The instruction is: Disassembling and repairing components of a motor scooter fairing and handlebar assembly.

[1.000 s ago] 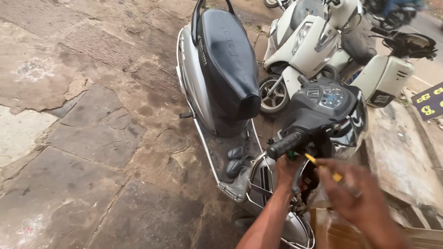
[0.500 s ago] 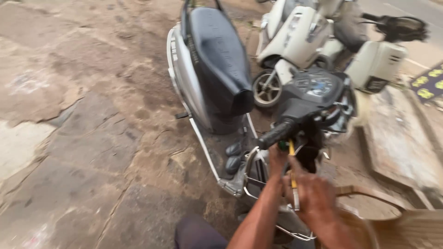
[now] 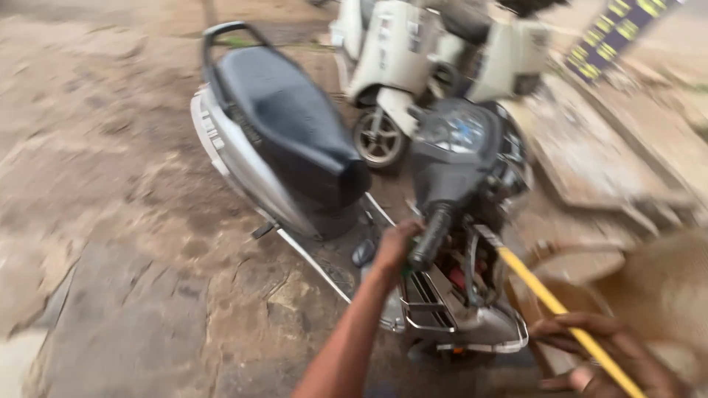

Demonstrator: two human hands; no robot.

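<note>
Nearest the camera, at the lower right, the right hand (image 3: 601,354) has its fingers curled around a long yellow rod (image 3: 549,302), which runs up and to the left from that hand toward the open front of the scooter. A blurred tan shape fills the right edge beside it; what it is cannot be told. The left hand (image 3: 394,247) reaches forward from the bottom centre on a bare forearm, its fingers closed near the black handlebar grip (image 3: 431,236); whether they pinch something small there is lost in motion blur. The grip belongs to a silver scooter (image 3: 243,158) standing on stone paving (image 3: 125,295), its front panel off, with wires and a red part showing. Its black seat (image 3: 295,125) stretches away toward the upper left. Beyond it stands a white scooter (image 3: 391,51). At the far upper right corner a dark, slanted rectangular sign (image 3: 616,33) carries rows of yellow markings.
</note>
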